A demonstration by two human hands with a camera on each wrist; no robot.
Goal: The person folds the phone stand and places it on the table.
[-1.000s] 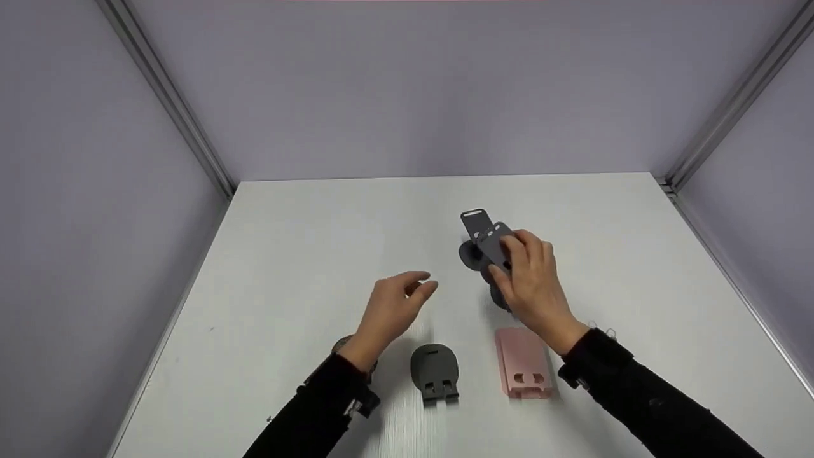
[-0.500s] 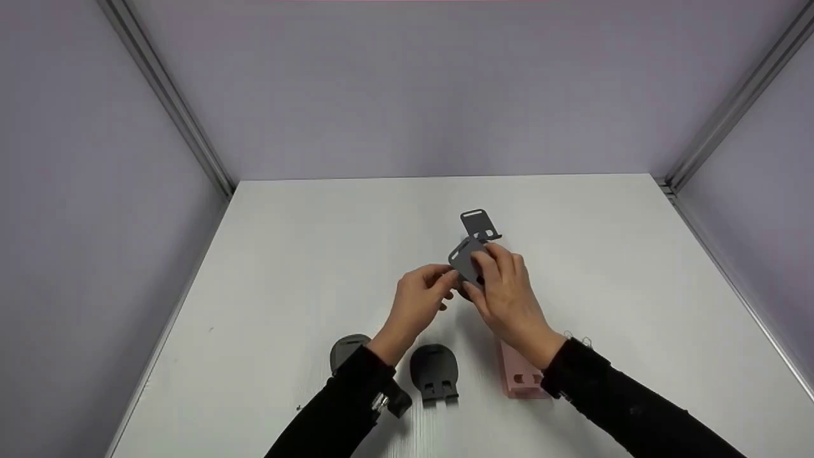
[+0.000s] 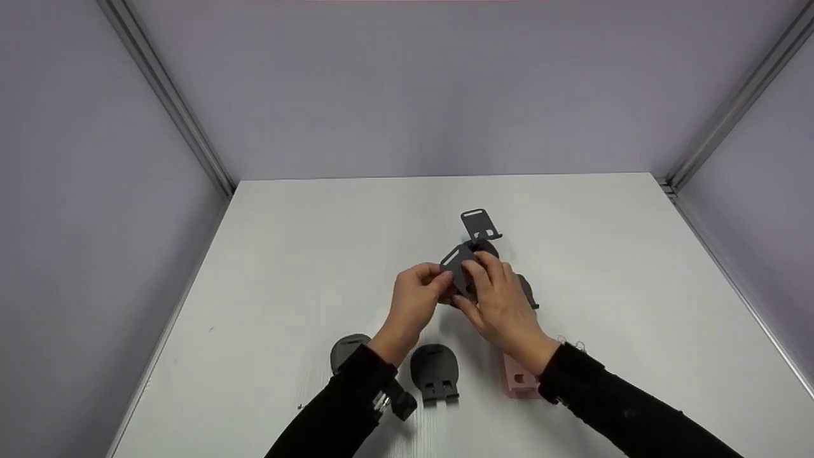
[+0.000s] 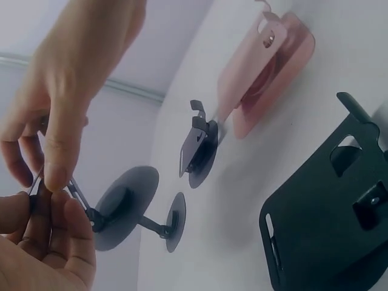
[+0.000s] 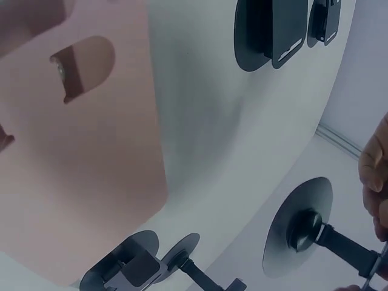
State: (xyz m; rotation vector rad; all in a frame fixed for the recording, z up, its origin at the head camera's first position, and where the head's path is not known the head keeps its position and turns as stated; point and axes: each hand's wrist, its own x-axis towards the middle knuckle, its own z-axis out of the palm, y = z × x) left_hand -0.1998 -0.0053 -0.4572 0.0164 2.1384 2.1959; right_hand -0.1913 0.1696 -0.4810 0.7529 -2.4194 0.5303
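Observation:
A dark grey folding phone stand (image 3: 455,264) is held between both hands. In the head view my left hand (image 3: 413,299) pinches one edge of its slotted plate, and my right hand (image 3: 502,312) grips the plate from the other side. The stand's round base (image 4: 132,203) hangs off the table in the left wrist view, joined to the plate by a short arm (image 5: 345,247). Part of the plate is hidden under the fingers. Just beyond the hands, another dark phone stand (image 3: 480,222) stands on the table, and one more (image 3: 526,289) shows partly behind my right hand.
A pink phone stand (image 3: 518,380) lies partly under my right wrist. Folded dark green stands rest nearer me, one in the middle (image 3: 434,369) and one (image 3: 346,348) partly hidden by my left sleeve. Pale panels (image 3: 407,89) enclose the white table (image 3: 286,254).
My right hand has carried the grey phone stand left, away from the two beside it. My left hand has moved right and now pinches the plate's edge; the plate has turned slightly.

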